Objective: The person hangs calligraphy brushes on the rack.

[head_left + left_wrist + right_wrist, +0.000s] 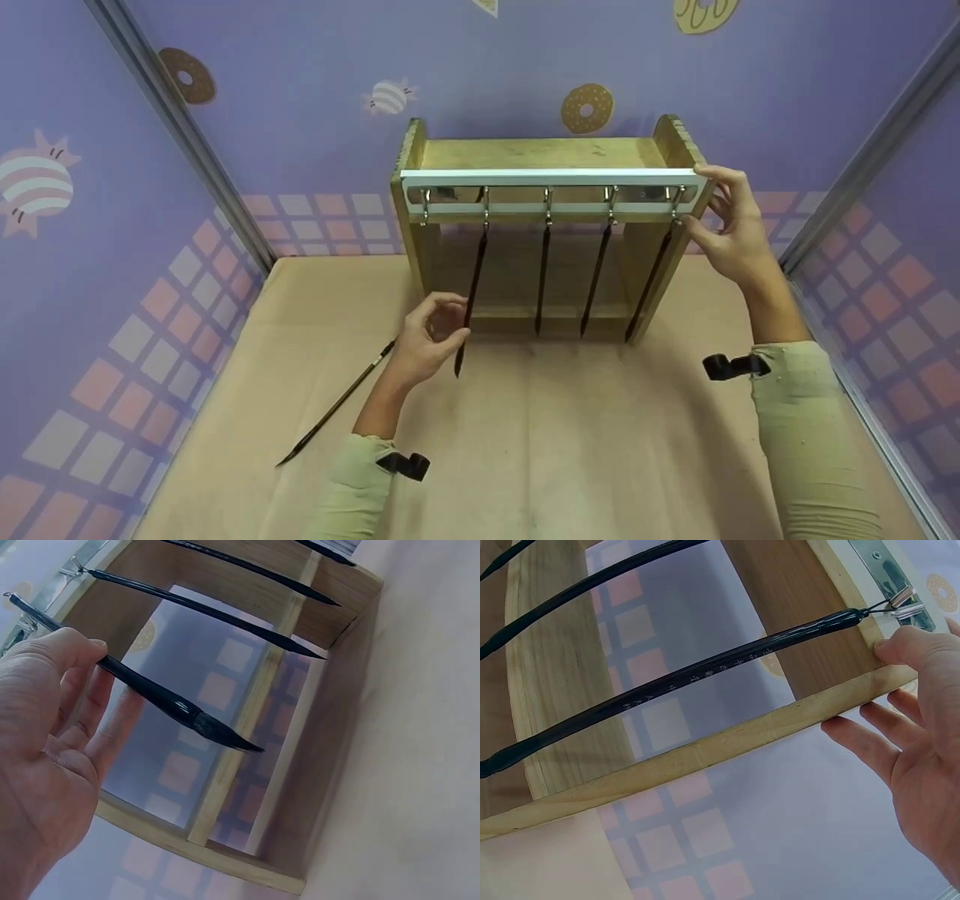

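Note:
My left hand [427,341] pinches a dark calligraphy brush [161,695] between thumb and fingers. That brush slants down from the second hook from the left, its pointed dark tip lowest. My right hand [739,232] grips the upper right side of a wooden shelf [697,753], with the thumb in front and the fingers along the outer side. A white hook rail [551,177] with several metal hooks spans the shelf's upper front. Three more brushes hang by loops from the other hooks, among them the middle brush [543,281] and the rightmost brush [690,675]. The leftmost hook [425,206] bears nothing.
Another brush [337,403] lies slantwise on the table [525,450], left of my left forearm, one end hidden behind the hand. Patterned purple walls [480,60] enclose the table at the back and both sides.

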The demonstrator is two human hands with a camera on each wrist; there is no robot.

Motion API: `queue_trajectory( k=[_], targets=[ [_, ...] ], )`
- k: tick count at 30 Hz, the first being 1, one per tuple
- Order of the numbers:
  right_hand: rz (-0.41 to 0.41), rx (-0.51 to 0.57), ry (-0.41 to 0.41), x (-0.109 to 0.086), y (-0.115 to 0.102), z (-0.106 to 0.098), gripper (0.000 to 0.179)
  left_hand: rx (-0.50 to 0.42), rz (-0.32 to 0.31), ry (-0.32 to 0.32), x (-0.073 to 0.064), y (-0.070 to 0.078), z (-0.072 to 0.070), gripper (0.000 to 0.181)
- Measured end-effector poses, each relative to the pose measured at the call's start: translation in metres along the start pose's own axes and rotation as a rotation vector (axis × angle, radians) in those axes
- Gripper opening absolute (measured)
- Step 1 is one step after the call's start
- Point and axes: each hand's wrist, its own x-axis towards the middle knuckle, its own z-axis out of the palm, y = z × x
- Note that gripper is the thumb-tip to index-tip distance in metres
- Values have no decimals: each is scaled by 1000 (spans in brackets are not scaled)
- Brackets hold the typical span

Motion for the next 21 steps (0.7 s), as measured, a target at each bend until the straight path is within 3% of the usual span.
queue_trajectory(
  k=[11, 21],
  targets=[
    [-2, 11, 2, 0, 2, 1, 61, 0, -41, -28, 1, -7, 1, 40],
    [44, -20, -20, -1, -2, -1, 63, 28, -51, -3, 3, -4, 2, 41]
  ],
)
